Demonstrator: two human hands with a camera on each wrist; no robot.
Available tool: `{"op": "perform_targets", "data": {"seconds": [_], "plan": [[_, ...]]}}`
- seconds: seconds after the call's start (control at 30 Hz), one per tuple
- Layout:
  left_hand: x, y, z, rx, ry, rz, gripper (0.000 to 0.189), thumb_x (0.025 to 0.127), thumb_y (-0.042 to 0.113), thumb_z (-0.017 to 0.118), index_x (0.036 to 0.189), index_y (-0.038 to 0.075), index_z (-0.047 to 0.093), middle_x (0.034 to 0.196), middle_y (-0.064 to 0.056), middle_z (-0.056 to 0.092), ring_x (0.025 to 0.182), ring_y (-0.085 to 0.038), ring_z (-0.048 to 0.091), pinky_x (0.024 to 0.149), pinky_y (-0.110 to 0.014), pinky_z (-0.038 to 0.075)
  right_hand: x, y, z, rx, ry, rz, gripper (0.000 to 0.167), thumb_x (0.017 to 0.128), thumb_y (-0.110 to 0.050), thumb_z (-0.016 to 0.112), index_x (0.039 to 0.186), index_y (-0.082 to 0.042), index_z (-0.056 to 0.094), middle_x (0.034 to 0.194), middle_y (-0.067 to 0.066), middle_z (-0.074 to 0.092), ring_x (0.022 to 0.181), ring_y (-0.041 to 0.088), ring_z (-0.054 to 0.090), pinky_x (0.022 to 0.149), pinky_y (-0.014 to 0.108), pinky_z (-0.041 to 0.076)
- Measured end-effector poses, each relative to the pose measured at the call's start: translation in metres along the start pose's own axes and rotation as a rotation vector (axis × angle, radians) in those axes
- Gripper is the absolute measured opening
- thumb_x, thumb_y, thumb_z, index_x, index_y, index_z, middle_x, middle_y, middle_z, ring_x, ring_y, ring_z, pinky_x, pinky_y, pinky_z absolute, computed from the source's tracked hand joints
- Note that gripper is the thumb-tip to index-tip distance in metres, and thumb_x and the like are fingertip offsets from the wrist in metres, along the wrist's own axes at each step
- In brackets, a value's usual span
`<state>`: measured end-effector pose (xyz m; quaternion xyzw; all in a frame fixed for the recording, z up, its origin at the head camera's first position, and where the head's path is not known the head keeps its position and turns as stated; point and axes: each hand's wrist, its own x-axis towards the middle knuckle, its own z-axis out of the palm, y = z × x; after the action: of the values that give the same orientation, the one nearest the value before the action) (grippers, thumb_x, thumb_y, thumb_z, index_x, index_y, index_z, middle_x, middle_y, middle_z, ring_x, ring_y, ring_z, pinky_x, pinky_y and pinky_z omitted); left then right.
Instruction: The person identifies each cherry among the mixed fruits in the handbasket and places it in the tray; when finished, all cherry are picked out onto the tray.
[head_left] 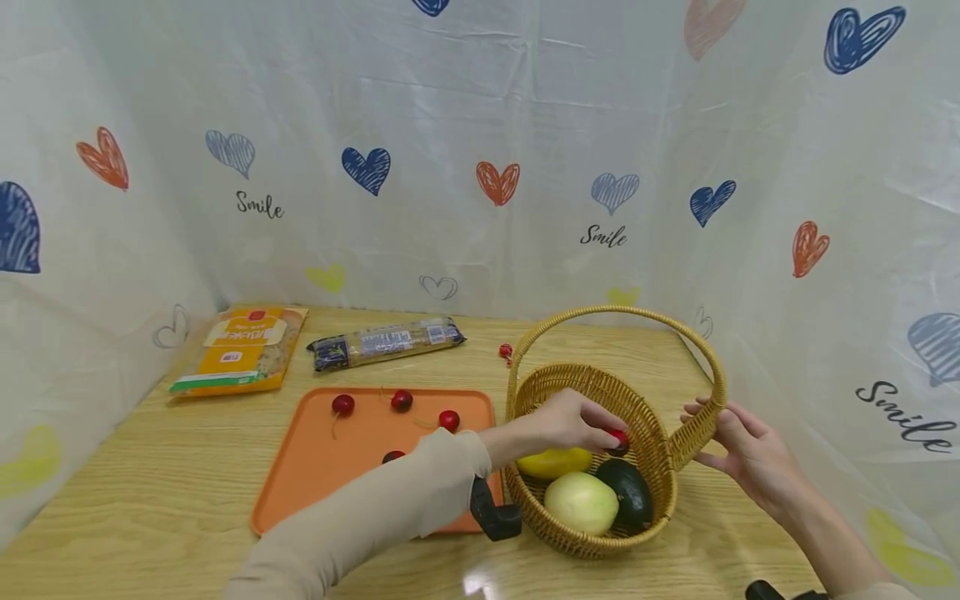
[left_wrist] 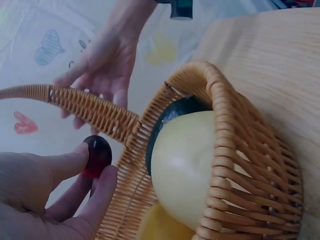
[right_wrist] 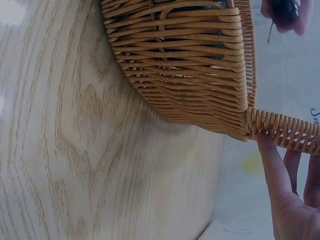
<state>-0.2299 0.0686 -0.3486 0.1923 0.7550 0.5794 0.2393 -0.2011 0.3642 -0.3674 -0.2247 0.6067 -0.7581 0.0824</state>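
My left hand [head_left: 573,422] pinches a dark red cherry [left_wrist: 98,156] between thumb and fingertips, over the opening of a wicker basket [head_left: 581,542]. Inside the basket lie a yellow fruit [head_left: 555,463], a round pale green fruit [left_wrist: 182,162] and a dark green fruit [head_left: 626,493]. To the right, my right hand [head_left: 757,454] holds the side of the basket's tall arched handle [right_wrist: 285,127], near where it joins the rim. In the left wrist view its thumb is at one edge of the handle and its fingers at the other. The basket stands tilted towards me in the head view.
Left of the basket lies an orange tray [head_left: 322,475] with several cherries [head_left: 343,406], partly covered by my left sleeve. Behind it are a long clear packet [head_left: 386,342] and an orange food bag [head_left: 240,350]. Small red berries [head_left: 506,352] lie behind the basket. A printed curtain [head_left: 450,250] encloses the table.
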Motion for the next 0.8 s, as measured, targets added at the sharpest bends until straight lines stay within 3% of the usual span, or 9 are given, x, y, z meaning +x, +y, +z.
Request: {"op": "perform_targets", "data": {"seconds": [0.23,0.47,0.6,0.8], "plan": [[-0.018,-0.004,-0.006,-0.041,-0.039,0.015,0.027,0.095,0.001,0.073,0.122,0.002,0.077,0.108,-0.009,0.079,0.098,-0.028,0.078,0.086,-0.034,0.063,0.0,0.0,0.001,0.009,0.005,0.006,0.044,0.114,-0.008,0.03,0.134,-0.017,0.068,0.128,-0.002,0.072,0.12,0.009,0.065,0.088,0.036,0.062],[-0.043,-0.008,-0.02,-0.049,-0.029,0.019,0.026,0.095,0.004,0.075,0.12,0.008,0.079,0.111,-0.007,0.079,0.098,-0.025,0.078,0.093,-0.041,0.061,-0.001,0.0,0.0,0.001,0.002,0.009,0.045,0.114,-0.009,0.03,0.135,-0.018,0.068,0.128,-0.003,0.071,0.12,0.009,0.065,0.089,0.036,0.062],[-0.059,-0.014,-0.039,-0.073,-0.035,0.013,0.029,0.097,0.006,0.073,0.126,0.007,0.076,0.118,-0.009,0.077,0.102,-0.025,0.077,0.096,-0.042,0.06,-0.001,-0.001,0.0,0.002,0.0,0.012,0.044,0.114,-0.009,0.03,0.135,-0.018,0.068,0.129,-0.002,0.071,0.121,0.009,0.065,0.089,0.036,0.062],[-0.09,-0.027,-0.08,-0.071,-0.021,0.025,0.037,0.101,0.012,0.069,0.137,0.003,0.068,0.128,-0.012,0.073,0.112,-0.028,0.074,0.103,-0.039,0.056,0.0,-0.001,0.0,-0.007,0.003,0.01,0.043,0.114,-0.009,0.03,0.135,-0.017,0.068,0.13,-0.002,0.07,0.121,0.008,0.065,0.089,0.036,0.062]]}}
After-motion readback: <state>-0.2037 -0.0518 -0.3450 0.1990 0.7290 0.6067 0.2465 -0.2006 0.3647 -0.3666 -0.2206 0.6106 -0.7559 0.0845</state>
